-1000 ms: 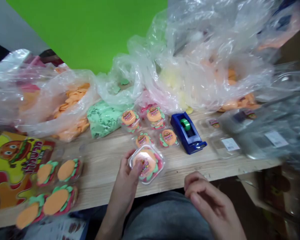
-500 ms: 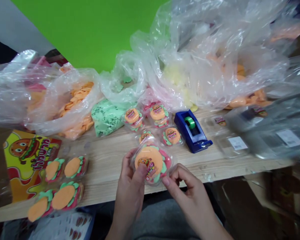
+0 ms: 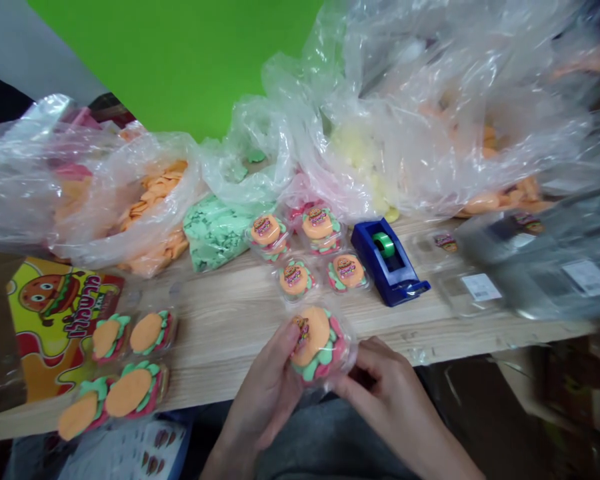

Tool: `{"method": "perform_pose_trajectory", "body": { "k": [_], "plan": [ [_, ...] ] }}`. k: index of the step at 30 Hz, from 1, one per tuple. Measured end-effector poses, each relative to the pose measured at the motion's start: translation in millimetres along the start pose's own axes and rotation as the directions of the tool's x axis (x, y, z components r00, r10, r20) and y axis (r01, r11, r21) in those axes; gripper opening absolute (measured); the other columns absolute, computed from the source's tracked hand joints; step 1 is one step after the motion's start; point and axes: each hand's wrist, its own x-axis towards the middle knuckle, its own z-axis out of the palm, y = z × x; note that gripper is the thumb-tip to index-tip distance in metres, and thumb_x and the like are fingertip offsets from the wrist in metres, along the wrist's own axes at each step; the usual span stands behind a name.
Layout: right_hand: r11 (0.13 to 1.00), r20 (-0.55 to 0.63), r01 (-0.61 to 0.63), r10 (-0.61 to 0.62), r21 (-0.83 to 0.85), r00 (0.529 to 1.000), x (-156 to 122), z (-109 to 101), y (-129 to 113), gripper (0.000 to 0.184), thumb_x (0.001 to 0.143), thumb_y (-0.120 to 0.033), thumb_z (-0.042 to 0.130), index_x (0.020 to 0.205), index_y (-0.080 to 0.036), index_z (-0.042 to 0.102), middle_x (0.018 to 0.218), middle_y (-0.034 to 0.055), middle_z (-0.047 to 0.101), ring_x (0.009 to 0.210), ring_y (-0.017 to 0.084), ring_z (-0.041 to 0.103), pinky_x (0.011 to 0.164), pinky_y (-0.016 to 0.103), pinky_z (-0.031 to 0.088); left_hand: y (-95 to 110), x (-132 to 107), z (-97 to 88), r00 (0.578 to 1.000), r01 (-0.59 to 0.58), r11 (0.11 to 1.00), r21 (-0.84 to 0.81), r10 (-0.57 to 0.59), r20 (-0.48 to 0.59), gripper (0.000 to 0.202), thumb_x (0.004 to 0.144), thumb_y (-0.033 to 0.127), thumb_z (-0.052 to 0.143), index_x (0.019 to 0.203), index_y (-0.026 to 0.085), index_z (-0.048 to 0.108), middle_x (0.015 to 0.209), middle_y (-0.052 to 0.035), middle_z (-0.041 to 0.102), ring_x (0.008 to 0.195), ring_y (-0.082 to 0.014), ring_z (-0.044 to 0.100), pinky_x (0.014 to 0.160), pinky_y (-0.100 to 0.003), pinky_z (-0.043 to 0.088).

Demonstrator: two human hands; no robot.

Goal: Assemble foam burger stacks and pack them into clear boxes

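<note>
Both my hands hold a clear plastic pack of burger-shaped candy (image 3: pixel 320 345) above the front edge of the wooden table (image 3: pixel 230 320). The orange, green and pink candy shows through the film, with its small label at the upper left. My left hand (image 3: pixel 263 390) grips the pack's left side, and the fingers of my right hand (image 3: pixel 383 400) press its lower right edge. Several similar packs lie on the table, including one (image 3: pixel 294 280) just beyond my hands and a larger one (image 3: pixel 151 332) to the left.
A blue tape dispenser (image 3: pixel 387 263) with green tape stands to the right of the packs. Behind them lie clear plastic bags of orange pieces (image 3: pixel 150 207) and green pieces (image 3: pixel 215 233). A cartoon burger box (image 3: pixel 55 313) sits at left, and labelled clear trays (image 3: pixel 473 290) at right.
My right hand has come up from below the table edge and now holds the pack with my left hand. The pack has turned, and its label has moved to the upper left.
</note>
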Motion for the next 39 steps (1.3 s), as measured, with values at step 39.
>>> {"method": "perform_pose_trajectory", "body": {
  "k": [39],
  "plan": [
    [0.983, 0.432, 0.137, -0.175, 0.12, 0.885, 33, 95, -5, 0.025, 0.089, -0.03, 0.042, 0.076, -0.019, 0.06, 0.068, 0.0024, 0.062, 0.065, 0.017, 0.058, 0.061, 0.025, 0.044, 69, -24, -179.3, 0.377, 0.655, 0.16, 0.738, 0.778, -0.503, 0.079, 0.075, 0.052, 0.056, 0.134, 0.005, 0.033, 0.131, -0.0289, 0.044, 0.118, -0.0448, 0.043, 0.093, -0.053, 0.031]
  ]
}}
